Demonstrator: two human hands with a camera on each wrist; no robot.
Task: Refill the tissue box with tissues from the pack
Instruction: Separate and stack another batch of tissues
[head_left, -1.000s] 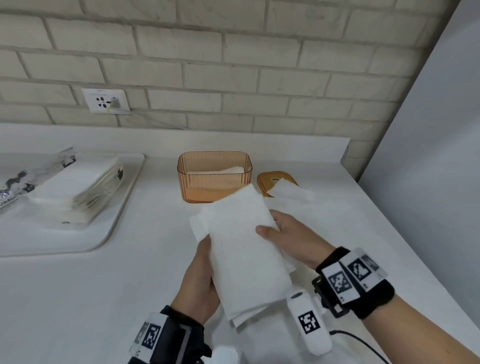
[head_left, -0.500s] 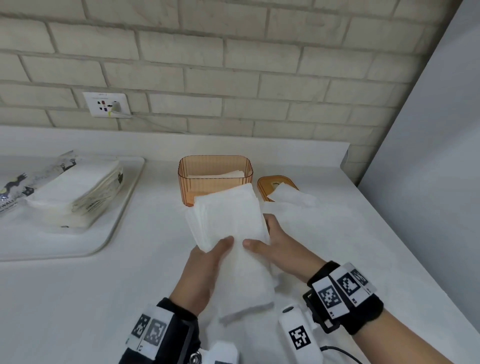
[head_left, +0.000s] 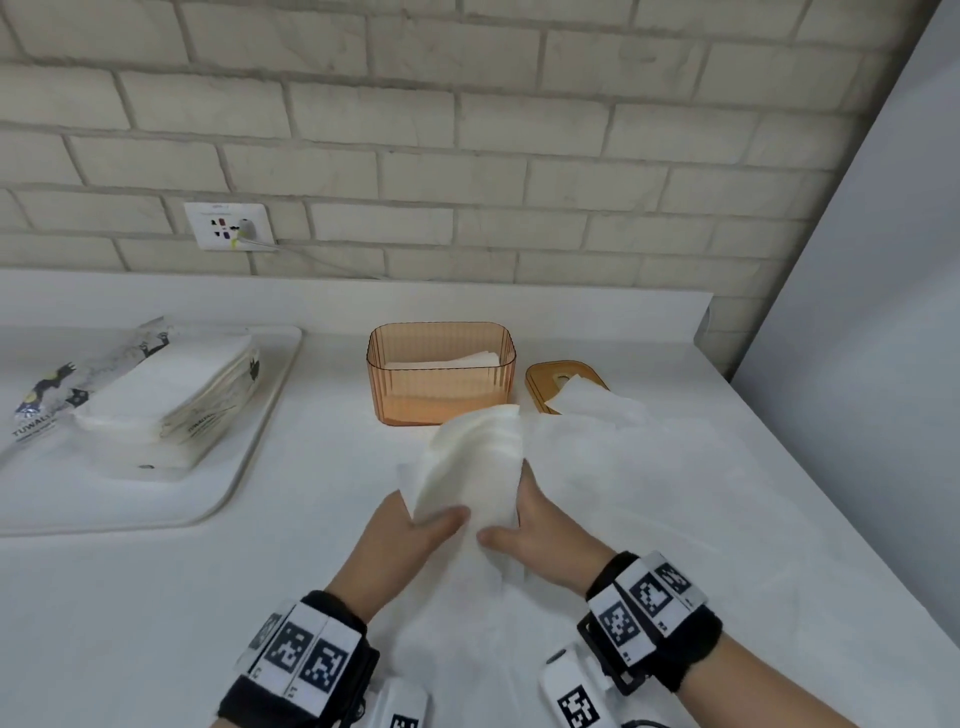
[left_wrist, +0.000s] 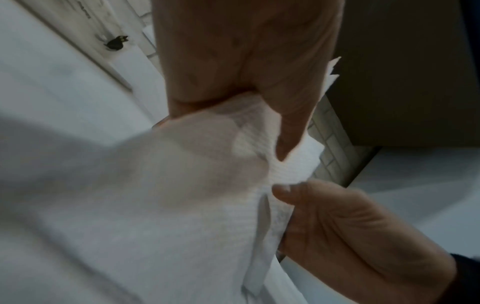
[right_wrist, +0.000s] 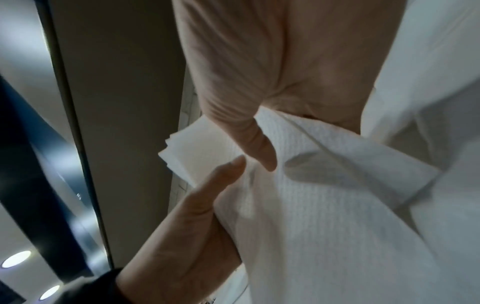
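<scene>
A white stack of tissues (head_left: 475, 465) is held upright between both hands, just in front of the orange tissue box (head_left: 441, 371). My left hand (head_left: 410, 540) grips its near left side with the thumb on top. My right hand (head_left: 537, 535) grips the near right side the same way. In the wrist views both thumbs press into the tissue stack (left_wrist: 233, 164) (right_wrist: 298, 174). The open box holds a few tissues at its bottom. Its orange lid (head_left: 558, 382) lies to the right of the box with a tissue (head_left: 597, 405) poking through it. The opened tissue pack (head_left: 156, 395) lies on a white tray (head_left: 234, 467) at the left.
A brick wall with a power socket (head_left: 228, 226) and a plugged cable runs along the back. A grey panel (head_left: 857, 364) stands at the counter's right edge. The white counter (head_left: 156, 597) stretches in front of the tray.
Both hands have carried the tissue stack forward towards the orange box. The stack has bent and narrowed between the hands, and the thumbs have come closer together.
</scene>
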